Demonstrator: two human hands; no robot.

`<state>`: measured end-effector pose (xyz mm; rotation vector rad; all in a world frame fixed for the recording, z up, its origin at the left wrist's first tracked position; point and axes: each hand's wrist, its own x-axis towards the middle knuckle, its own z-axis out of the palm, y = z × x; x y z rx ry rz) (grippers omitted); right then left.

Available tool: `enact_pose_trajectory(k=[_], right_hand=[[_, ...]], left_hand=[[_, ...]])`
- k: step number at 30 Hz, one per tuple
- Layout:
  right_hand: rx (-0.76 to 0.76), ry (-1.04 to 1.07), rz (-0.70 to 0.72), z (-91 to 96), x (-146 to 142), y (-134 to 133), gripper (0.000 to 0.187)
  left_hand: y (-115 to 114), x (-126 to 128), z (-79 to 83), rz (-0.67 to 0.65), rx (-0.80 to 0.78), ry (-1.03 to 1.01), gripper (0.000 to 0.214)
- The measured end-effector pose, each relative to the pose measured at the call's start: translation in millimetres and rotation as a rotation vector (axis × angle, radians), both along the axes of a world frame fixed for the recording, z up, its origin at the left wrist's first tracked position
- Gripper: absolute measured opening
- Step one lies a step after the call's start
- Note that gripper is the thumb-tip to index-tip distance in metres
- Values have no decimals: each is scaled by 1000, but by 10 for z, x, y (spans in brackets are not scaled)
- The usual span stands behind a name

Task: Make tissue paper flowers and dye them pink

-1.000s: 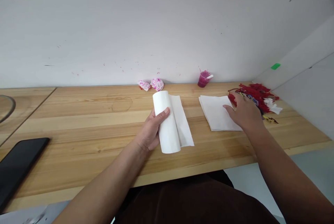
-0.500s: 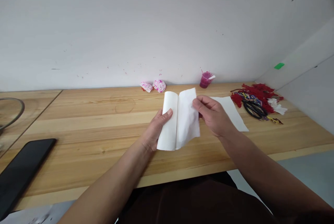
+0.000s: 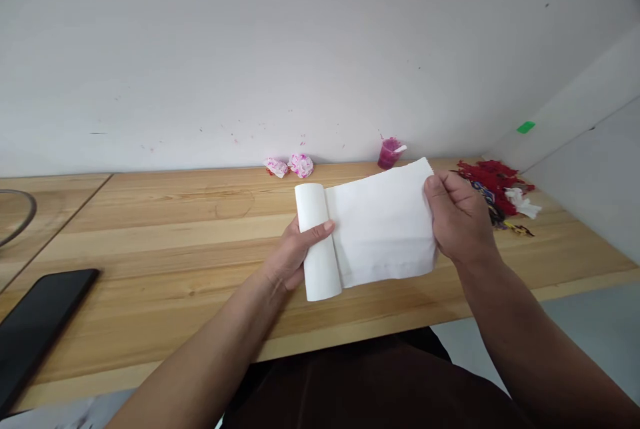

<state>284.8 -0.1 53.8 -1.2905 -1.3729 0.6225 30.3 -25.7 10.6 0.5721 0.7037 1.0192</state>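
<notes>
Over the table (image 3: pixel 150 235) the roll (image 3: pixel 320 269) is gripped by the left hand (image 3: pixel 295 255), and its sheet (image 3: pixel 385 229) is pinched at the far corner by the right hand (image 3: pixel 460 222). Unrolling is judged the step in hand; a clean tear would need the roll pinned.

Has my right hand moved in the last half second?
Yes. The right hand went rightward, from below the pink cup toward the red pile, drawing the sheet out from the roll in the left hand.
</notes>
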Motion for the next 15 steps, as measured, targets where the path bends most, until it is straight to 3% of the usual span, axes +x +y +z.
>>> enact_pose_trajectory(k=[3, 5, 10, 13, 15], right_hand=[[-100, 96, 88, -82, 23, 13, 40], [-87, 19, 71, -103, 21, 3, 40], [305, -509, -167, 66, -93, -182, 30], [535, -667, -163, 215, -178, -346, 15], [610, -696, -148, 288, -204, -425, 12]], left_hand=[[0, -10, 6, 33, -6, 70, 59], [-3, -1, -2, 66, 4, 121, 56], [-11, 57, -63, 229, 100, 257, 58], [-10, 80, -90, 326, 144, 319, 59], [-12, 96, -93, 361, 165, 323, 59]])
